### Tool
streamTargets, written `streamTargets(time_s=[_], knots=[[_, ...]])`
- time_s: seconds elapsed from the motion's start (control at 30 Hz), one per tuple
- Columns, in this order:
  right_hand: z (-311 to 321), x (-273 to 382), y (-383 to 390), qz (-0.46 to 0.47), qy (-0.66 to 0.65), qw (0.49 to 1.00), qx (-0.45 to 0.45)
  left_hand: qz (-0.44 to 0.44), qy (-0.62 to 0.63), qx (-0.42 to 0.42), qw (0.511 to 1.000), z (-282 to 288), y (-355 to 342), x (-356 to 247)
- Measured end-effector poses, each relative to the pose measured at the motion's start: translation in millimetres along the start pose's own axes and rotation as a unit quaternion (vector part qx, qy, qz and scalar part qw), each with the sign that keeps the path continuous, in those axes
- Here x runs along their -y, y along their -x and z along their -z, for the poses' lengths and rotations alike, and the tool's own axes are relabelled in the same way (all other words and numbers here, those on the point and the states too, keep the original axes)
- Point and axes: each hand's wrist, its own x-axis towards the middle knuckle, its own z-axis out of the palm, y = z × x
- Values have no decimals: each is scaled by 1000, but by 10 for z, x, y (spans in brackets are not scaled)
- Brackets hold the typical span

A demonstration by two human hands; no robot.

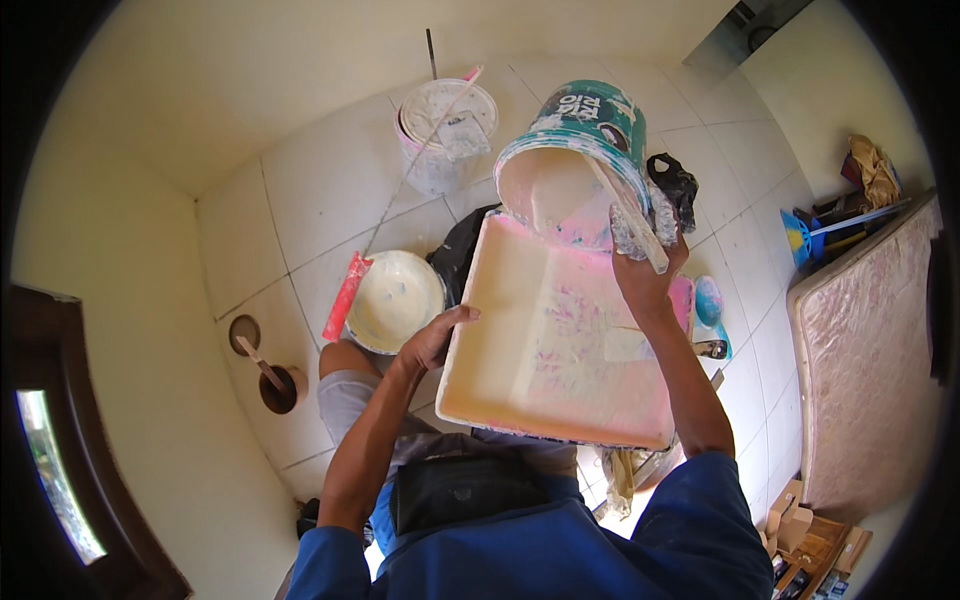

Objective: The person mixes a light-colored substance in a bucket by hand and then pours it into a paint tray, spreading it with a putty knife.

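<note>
My left hand (436,338) is closed on the left rim of a wide paint tray (500,330), thumb over the edge. The tray is coated in cream and pink paint and slopes in front of me. Beyond it a green paint bucket (590,110) lies tipped, its paint-smeared mouth facing me over the tray's far edge. My right hand (648,268) grips at the bucket's right rim, its fingers partly hidden by crumpled clear plastic (632,225). A flat paint-stained stick (630,215) slants out of the bucket across this hand. A scraper (640,346) lies in the tray's right side.
To the left stand a bowl of cream paint (396,302), a red-headed roller (347,297) on a long pole, and a brown can (284,388) with a stick. A lidded white bucket (440,135) is behind. A mattress (865,340) leans at right; black plastic (672,185) lies beside the green bucket.
</note>
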Motion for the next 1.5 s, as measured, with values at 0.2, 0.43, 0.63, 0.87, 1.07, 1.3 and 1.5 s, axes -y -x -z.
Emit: streamTargets(time_s=[0.2,0.43,0.63,0.87,1.07,1.3,1.5], knots=[[37,52,27,-19,-36,999,-1,-8,-7,-20,1000,-42,23,-9],[50,15,63,-8,-25,1000,-4,-12,2,-5,1000,-49,5,6],[52,44,70,-20,-43,999,-5,-12,0,-3,1000,-43,2,16],[35,-63,-20,-35,90,995,1,-2,-3,2,1000,-18,0,6],[-254,-527,-455,-418,-136,895,-74,-1,-3,-1,1000,21,-13,34],[-918,-1346,-588,-565,-257,780,-78,4,-21,-9,1000,54,-5,62],[-1404,-1640,-380,-663,-316,672,-95,-4,42,20,999,92,54,31]])
